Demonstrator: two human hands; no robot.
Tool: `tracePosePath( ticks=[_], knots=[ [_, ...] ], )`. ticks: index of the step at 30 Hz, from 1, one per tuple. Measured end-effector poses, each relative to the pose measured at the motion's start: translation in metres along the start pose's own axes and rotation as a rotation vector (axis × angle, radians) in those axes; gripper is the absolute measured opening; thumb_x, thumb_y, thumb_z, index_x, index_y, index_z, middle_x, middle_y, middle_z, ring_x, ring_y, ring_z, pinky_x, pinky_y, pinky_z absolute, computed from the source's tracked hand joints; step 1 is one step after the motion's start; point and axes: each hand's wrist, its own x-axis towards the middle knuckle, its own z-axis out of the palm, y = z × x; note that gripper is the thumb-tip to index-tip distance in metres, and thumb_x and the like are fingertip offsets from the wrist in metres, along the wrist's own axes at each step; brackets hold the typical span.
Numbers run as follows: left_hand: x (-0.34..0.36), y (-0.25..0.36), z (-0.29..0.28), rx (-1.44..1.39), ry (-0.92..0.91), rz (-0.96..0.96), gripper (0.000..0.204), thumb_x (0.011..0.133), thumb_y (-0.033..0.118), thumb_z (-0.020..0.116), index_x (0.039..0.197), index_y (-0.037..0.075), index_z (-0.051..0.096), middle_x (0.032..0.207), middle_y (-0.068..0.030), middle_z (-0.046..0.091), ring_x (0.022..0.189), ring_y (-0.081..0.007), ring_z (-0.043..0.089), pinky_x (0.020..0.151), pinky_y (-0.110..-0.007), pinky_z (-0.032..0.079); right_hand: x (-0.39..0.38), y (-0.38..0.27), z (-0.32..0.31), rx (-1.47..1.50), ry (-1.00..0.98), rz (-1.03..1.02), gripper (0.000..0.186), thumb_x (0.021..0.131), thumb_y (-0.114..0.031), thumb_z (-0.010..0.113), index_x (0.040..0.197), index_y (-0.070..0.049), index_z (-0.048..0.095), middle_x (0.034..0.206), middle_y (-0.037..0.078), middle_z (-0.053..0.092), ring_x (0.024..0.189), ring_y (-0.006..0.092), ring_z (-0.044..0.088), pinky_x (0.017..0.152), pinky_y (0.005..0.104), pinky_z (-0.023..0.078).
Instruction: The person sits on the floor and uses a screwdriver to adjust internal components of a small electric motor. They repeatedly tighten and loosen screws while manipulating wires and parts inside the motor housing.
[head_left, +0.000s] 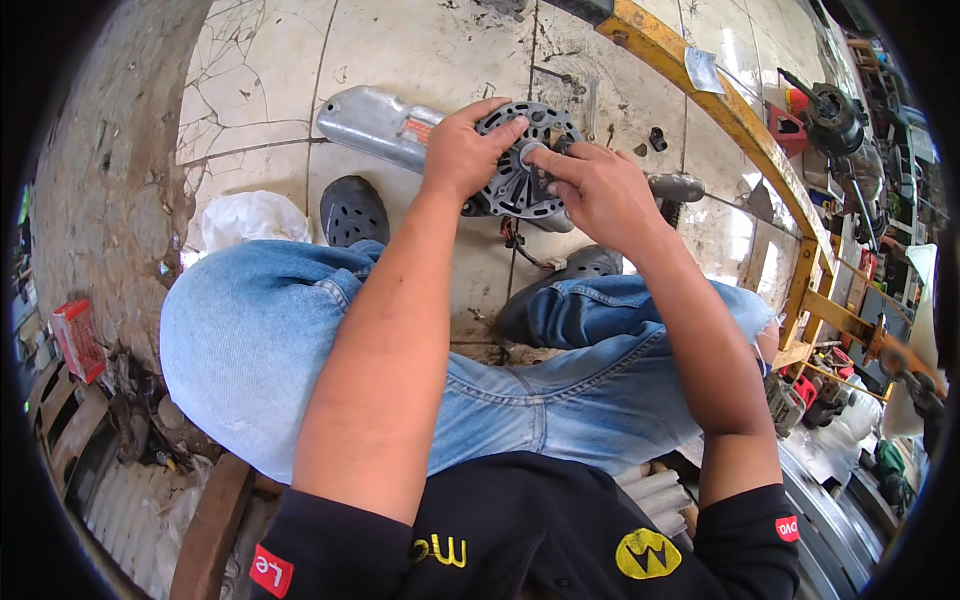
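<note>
On the tiled floor in front of me stands a round grey metal cover (506,197) with slots around its rim and a hub at its centre. My left hand (468,150) is closed on the cover's upper left edge, thumb lying across its face. The index finger of my right hand (607,197) presses at the hub, with the other fingers curled at the cover's right side. Behind the cover, a long silver metal housing (370,122) with an orange label extends to the left. Wires with a connector (530,250) hang below the cover.
A yellow metal frame (740,110) curves along the right. Small tools and a dark socket-like piece (657,139) lie on the floor beyond my hands. A white plastic bag (252,220) sits by my left shoe (354,212). Machine parts (838,120) crowd the far right.
</note>
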Motion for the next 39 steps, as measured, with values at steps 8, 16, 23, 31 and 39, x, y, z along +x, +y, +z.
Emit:
tracePosePath(
  ticks=[8, 16, 23, 31, 39],
  knots=[
    [-0.002, 0.004, 0.002, 0.002, 0.014, 0.016, 0.046, 0.085, 0.033, 0.081, 0.121, 0.005, 0.071, 0.102, -0.0118, 0.075, 0.088, -0.0152, 0.068, 0.080, -0.029, 0.055, 0.001, 0.004, -0.007, 0.001, -0.049, -0.017, 0.042, 0.086, -0.014, 0.068, 0.125, -0.030, 0.067, 0.087, 0.005, 0.063, 0.090, 0.0279, 0.065, 0.077, 0.0445, 0.049],
    [0.008, 0.003, -0.002, -0.005, 0.061, 0.004, 0.050, 0.083, 0.037, 0.081, 0.121, 0.005, 0.072, 0.101, -0.0112, 0.076, 0.090, -0.0174, 0.070, 0.083, -0.029, 0.054, 0.001, 0.036, -0.021, 0.307, 0.248, 0.284, 0.042, 0.090, -0.013, 0.068, 0.131, -0.008, 0.059, 0.096, 0.023, 0.070, 0.094, 0.0436, 0.066, 0.080, 0.0488, 0.050],
    [0.010, -0.005, -0.003, -0.037, 0.080, 0.001, 0.053, 0.084, 0.038, 0.081, 0.123, 0.004, 0.070, 0.104, -0.0114, 0.075, 0.092, -0.0178, 0.070, 0.085, -0.029, 0.054, -0.008, 0.040, -0.022, 0.350, 0.250, 0.442, 0.025, 0.095, -0.018, 0.065, 0.105, 0.002, 0.054, 0.091, 0.024, 0.069, 0.086, 0.0390, 0.068, 0.074, 0.0461, 0.050],
    [-0.006, 0.003, -0.004, 0.242, 0.097, 0.156, 0.050, 0.089, 0.034, 0.075, 0.127, 0.004, 0.063, 0.104, -0.0144, 0.073, 0.096, -0.0241, 0.069, 0.087, -0.034, 0.053, -0.010, 0.062, -0.031, 0.714, 0.360, 0.684, 0.021, 0.098, -0.016, 0.060, 0.104, 0.002, 0.051, 0.092, 0.018, 0.068, 0.079, 0.0246, 0.073, 0.063, 0.0385, 0.054],
    [-0.018, 0.007, -0.017, 0.523, -0.066, 0.100, 0.057, 0.096, 0.023, 0.060, 0.147, 0.005, 0.044, 0.128, -0.0253, 0.058, 0.119, -0.0360, 0.056, 0.105, -0.040, 0.042, -0.020, 0.078, -0.019, 0.447, 0.272, 0.673, 0.032, 0.094, -0.021, 0.061, 0.113, 0.004, 0.055, 0.101, 0.031, 0.068, 0.099, 0.0474, 0.066, 0.088, 0.0503, 0.049]
  ],
)
